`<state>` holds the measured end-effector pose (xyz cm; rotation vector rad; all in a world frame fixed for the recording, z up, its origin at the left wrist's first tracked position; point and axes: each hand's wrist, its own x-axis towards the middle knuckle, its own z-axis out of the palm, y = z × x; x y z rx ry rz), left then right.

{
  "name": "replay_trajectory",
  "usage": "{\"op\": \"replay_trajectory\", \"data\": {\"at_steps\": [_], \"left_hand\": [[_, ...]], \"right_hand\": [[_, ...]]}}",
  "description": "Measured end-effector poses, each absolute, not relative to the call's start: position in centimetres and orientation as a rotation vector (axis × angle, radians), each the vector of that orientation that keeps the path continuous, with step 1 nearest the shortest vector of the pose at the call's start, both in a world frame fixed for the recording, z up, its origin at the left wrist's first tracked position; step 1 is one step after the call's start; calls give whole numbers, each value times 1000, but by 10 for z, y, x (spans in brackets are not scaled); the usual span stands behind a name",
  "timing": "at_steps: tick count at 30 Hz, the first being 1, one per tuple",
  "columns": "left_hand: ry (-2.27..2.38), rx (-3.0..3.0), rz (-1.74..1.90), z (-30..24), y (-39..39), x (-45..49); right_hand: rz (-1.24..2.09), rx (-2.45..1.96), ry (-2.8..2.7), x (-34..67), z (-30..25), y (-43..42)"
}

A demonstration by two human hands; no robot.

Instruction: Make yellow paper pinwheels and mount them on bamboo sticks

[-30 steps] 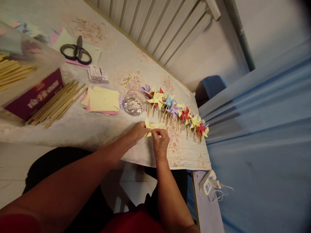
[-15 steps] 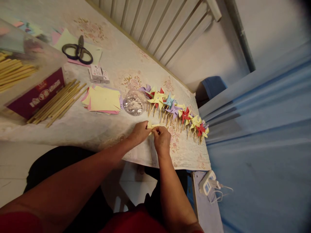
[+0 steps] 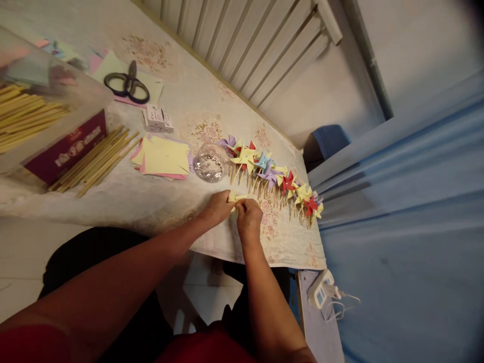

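Observation:
Between my two hands is a yellow paper pinwheel (image 3: 233,196), partly covered by my fingers. My left hand (image 3: 219,207) pinches its left side. On its right, my right hand (image 3: 249,216) is closed with the fingertips together on the paper. Whether a pin or stick is also in my fingers is hidden. Just beyond my hands lies a row of finished pinwheels (image 3: 270,174) on sticks, in yellow, red, purple and blue. A clear round dish (image 3: 208,165) of small shiny pins sits beyond my left hand.
Left of the dish lie a stack of yellow and pink paper (image 3: 166,155), small white boxes (image 3: 157,118) and black-handled scissors (image 3: 128,85). Loose sticks (image 3: 94,161) rest against a clear plastic box (image 3: 108,96) at the left. A power strip (image 3: 320,290) stands by the table's right end.
The view has shifted slightly. Both hands keep their grip on the yellow paper, with hardly any movement.

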<state>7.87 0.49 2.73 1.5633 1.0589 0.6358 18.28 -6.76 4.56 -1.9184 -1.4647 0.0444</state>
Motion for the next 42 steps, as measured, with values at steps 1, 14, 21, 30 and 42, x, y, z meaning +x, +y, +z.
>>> {"op": "replay_trajectory", "data": {"at_steps": [1, 14, 21, 30, 42], "left_hand": [[1054, 1558, 636, 27, 5, 79], [1076, 1577, 654, 23, 8, 79], [1075, 1565, 668, 21, 9, 78], [1033, 1551, 666, 18, 11, 80], [1048, 1528, 648, 19, 12, 79]], "right_hand": [[56, -1913, -1458, 183, 45, -67], [23, -1883, -1633, 189, 48, -64], [322, -1963, -1140, 187, 32, -57], [27, -1907, -1657, 190, 48, -62], [151, -1944, -1466, 191, 43, -58]]}}
